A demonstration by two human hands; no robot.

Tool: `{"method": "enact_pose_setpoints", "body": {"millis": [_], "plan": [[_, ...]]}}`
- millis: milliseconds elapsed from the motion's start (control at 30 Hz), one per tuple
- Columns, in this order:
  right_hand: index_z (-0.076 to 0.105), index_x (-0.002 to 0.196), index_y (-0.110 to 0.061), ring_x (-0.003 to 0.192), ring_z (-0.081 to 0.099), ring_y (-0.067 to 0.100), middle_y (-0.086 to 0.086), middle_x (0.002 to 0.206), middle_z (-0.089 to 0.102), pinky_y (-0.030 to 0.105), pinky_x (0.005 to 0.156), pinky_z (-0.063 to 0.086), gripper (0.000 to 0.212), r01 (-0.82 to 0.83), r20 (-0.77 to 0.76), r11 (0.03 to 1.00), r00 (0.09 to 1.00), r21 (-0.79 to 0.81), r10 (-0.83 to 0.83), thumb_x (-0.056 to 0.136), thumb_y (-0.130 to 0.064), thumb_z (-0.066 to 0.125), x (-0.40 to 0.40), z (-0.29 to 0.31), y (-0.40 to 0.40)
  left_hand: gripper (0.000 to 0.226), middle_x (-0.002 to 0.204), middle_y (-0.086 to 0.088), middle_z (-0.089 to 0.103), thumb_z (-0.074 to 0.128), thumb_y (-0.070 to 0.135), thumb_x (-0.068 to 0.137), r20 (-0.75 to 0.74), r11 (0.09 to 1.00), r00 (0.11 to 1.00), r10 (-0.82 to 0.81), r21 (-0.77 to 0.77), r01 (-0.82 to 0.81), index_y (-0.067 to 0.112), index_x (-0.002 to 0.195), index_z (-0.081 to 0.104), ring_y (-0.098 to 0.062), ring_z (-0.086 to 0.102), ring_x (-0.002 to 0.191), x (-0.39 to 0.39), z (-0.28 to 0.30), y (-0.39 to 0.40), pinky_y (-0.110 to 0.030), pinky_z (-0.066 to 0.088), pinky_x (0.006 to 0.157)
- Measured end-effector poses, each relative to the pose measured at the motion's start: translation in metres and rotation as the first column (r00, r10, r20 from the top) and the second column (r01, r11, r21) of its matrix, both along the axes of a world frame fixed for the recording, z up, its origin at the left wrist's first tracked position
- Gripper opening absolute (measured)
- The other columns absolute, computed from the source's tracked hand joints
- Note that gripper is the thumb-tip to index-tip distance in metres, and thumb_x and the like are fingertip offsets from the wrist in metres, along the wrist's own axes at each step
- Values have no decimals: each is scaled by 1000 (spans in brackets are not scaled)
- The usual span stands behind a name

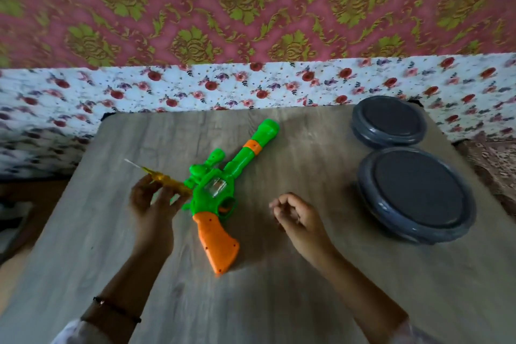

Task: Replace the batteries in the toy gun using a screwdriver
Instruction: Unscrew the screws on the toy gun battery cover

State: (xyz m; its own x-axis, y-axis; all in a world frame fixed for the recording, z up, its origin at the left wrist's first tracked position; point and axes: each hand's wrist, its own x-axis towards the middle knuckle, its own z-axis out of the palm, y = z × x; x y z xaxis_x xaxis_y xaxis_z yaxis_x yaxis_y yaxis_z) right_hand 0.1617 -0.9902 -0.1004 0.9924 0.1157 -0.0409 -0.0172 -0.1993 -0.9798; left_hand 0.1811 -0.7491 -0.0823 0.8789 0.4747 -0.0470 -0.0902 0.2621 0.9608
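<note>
While the left hand (152,204) pinches the screwdriver (164,179) at nine o'clock of the toy gun (220,198), the right hand (296,218) hovers loosely curled, empty, at three o'clock

looks like a home living space: pink-and-green damask fabric (251,3) at 12 o'clock, floral cushion cloth (251,86) just below it, low wooden table (279,288) at centre, lidded grey containers (416,193) at 3 o'clock.

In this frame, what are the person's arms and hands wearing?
Both hands are bare: no gloves or rings visible. The left hand has a thin dark cord bracelet at the wrist, above a pale sleeve cuff. The right hand has a bare forearm; a pale sleeve begins near the bottom edge.
</note>
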Motion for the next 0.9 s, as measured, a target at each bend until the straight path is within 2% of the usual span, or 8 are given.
{"method": "enact_pose_setpoints", "body": {"millis": [100,200,333,533,667,733,800,900], "plan": [[58,84,-24,73,56,-3,-17,75,59,15,66,40,11,-95,128,981,985,-171,118,90,-17,52,14,-29,23,21,64,5,65,44,-5,94,92,995,994,61,-86,-53,12,83,52,-10,66,63,21,-9,10,-32,59,70],[59,86,-29,82,59,-1,-17,83,61,23,71,46,10,-95,274,944,943,-315,186,89,-30,50,19,-49,33,8,71,-2,66,46,-2,94,156,990,985,67,-129,-47,4,93,51,-16,67,69,36,-29,18,-36,58,71],[59,84,-31,80,62,8,-15,84,64,25,68,49,15,-112,294,970,940,-218,175,85,-40,47,18,-55,34,9,80,-7,64,45,0,96,199,985,976,91,-164,-59,4,102,49,-19,67,74,40,-58,18,-30,56,65],[61,77,-32,69,58,8,-8,74,63,26,62,44,13,-104,298,951,935,-292,194,87,-29,55,20,-61,36,18,88,-13,57,45,1,95,330,995,944,20,-101,14,0,113,45,-20,67,74,41,-55,16,-31,55,66],[61,76,-27,69,56,7,-5,71,62,25,63,43,16,-98,296,946,935,-309,194,90,-19,58,20,-64,35,7,82,-3,63,45,4,96,382,998,923,-49,-22,62,4,95,52,-19,67,74,23,-46,9,-33,56,65],[61,77,-18,70,56,13,2,72,61,32,65,44,13,-95,304,955,935,-281,182,90,-17,58,22,-65,35,16,75,3,65,44,4,98,360,998,931,-63,19,60,11,86,52,-17,67,70,16,-43,-2,-32,56,62],[60,77,-11,68,55,18,11,72,60,35,65,44,15,-77,325,975,935,-208,144,89,-20,59,20,-64,34,16,77,1,64,44,3,97,344,997,936,-73,40,63,11,86,52,-13,67,66,7,-41,-15,-27,55,59],[58,76,-9,64,51,10,12,69,58,31,62,41,25,-34,364,995,929,-97,68,82,-34,56,14,-57,35,9,84,-5,64,51,0,93,347,990,930,-122,106,90,8,91,53,-10,68,72,-3,-42,-33,-23,54,61]]}}
